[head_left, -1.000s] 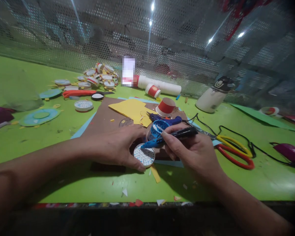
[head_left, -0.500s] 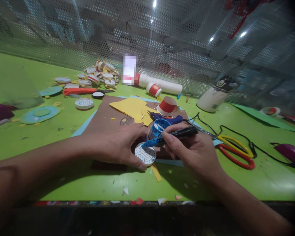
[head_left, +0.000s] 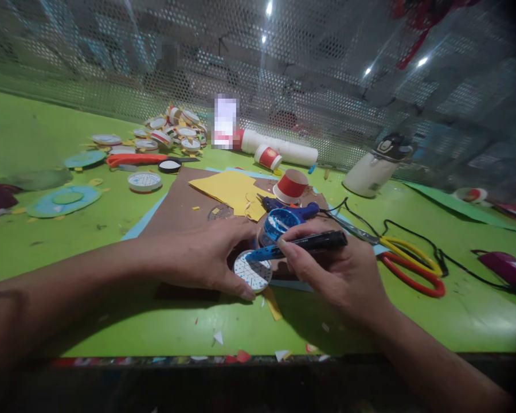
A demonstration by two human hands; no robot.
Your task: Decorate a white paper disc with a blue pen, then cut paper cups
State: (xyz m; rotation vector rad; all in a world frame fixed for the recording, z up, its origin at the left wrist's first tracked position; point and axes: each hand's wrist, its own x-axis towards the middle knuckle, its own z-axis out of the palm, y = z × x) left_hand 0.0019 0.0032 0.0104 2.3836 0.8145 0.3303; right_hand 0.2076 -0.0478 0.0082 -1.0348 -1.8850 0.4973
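My left hand [head_left: 210,252] is closed round the edge of a small white disc [head_left: 254,276] patterned with dark lines and blue dots. In my right hand [head_left: 331,264] is a black marker [head_left: 313,244] whose front end is smeared with blue paint. Its blue tip points down and left onto the upper part of the disc; whether it touches the surface I cannot tell. Just behind the disc stands a small jar of blue paint [head_left: 279,221]. Past the jar lies a dark blue tool [head_left: 290,207], partly hidden by it.
Brown card [head_left: 176,201] and yellow paper [head_left: 223,189] lie beyond my hands, near a red-and-white paper cup [head_left: 291,186]. Scissors [head_left: 408,258] rest at right with a black cord. Several decorated discs [head_left: 184,132] are heaped at back left. A penguin-topped bottle [head_left: 374,166] stands at back right.
The marker tip has shifted very slightly over the disc. The whole view has moved a little. Both hands keep their hold.
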